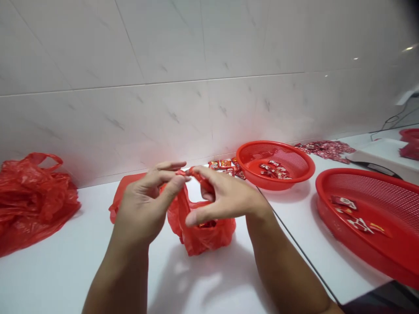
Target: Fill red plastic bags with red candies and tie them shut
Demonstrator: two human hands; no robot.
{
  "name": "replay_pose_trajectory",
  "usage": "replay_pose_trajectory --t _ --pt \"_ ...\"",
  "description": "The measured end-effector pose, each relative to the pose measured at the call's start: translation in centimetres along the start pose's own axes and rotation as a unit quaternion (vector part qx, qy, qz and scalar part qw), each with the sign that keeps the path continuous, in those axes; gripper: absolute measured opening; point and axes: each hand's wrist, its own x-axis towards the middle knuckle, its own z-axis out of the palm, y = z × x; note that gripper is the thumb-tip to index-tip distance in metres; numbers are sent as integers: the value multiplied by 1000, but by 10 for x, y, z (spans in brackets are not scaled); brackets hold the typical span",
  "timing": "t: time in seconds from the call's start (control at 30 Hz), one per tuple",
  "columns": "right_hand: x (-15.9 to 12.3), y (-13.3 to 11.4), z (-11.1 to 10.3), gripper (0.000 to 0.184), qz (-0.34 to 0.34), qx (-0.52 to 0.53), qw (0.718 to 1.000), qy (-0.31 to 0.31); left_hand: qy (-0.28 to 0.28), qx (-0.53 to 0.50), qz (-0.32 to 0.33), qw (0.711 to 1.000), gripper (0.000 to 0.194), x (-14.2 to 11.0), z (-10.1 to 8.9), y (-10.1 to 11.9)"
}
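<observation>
A small red plastic bag (pixel 199 233) stands on the white table in front of me, bulging with something inside. Both my hands meet above it. My left hand (pixel 145 205) pinches one of the bag's handles between thumb and fingers. My right hand (pixel 222 196) pinches the other handle right beside it, with the index finger stretched out to the left. The two handles touch at the fingertips. What lies inside the bag is mostly hidden.
A heap of red plastic bags (pixel 31 198) lies at the far left. Flat red bags (pixel 122 192) rest behind my left hand. Two red mesh baskets (pixel 275 163) (pixel 373 218) hold a few red sachets. Loose sachets (pixel 225 165) lie by the wall.
</observation>
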Motion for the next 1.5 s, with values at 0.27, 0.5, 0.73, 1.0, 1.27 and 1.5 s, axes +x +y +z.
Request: replay_pose_trajectory --t 0.27,0.5,0.73,1.0,1.27,1.5 --pt "8 6 -4 46 19 64 993 -98 -152 -8 -21 988 27 -2 0 2" --pt "8 7 -4 56 69 87 989 -94 -190 39 -63 979 23 -14 -16 -18" --pt "14 11 2 50 53 79 994 -62 -142 33 -34 989 22 -20 -17 -17" --pt "14 12 2 58 37 42 995 -88 -109 24 -79 991 24 -33 -7 -21" --pt "12 9 3 55 8 -1 993 -117 -167 -17 -92 981 21 -28 -9 -17" --pt "13 13 -2 36 39 151 985 -75 -161 -120 -93 975 30 -41 -2 -13"
